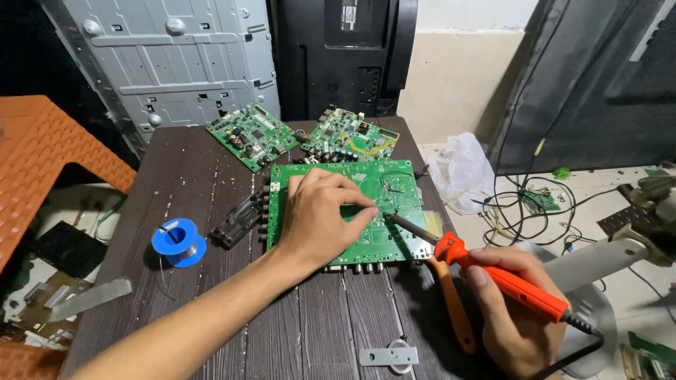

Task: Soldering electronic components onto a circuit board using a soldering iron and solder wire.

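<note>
A green circuit board (389, 184) lies flat in the middle of a dark wooden table (190, 176). My left hand (320, 218) rests on the board, its fingertips pinched together near the board's right side, possibly on a thin solder wire that is too small to make out. My right hand (510, 317) grips an orange soldering iron (503, 278) by its handle. The iron's metal tip touches the board just right of my left fingertips. Its black cord runs off toward the lower right.
Two more green boards (250, 134) (352, 135) lie at the table's far end. A blue solder spool (178, 241) and a black connector part (236, 224) sit left of the board. An orange-handled brush (451, 302), a metal bracket (387, 355), a white bag (461, 172) and tangled cables (528, 204) lie to the right.
</note>
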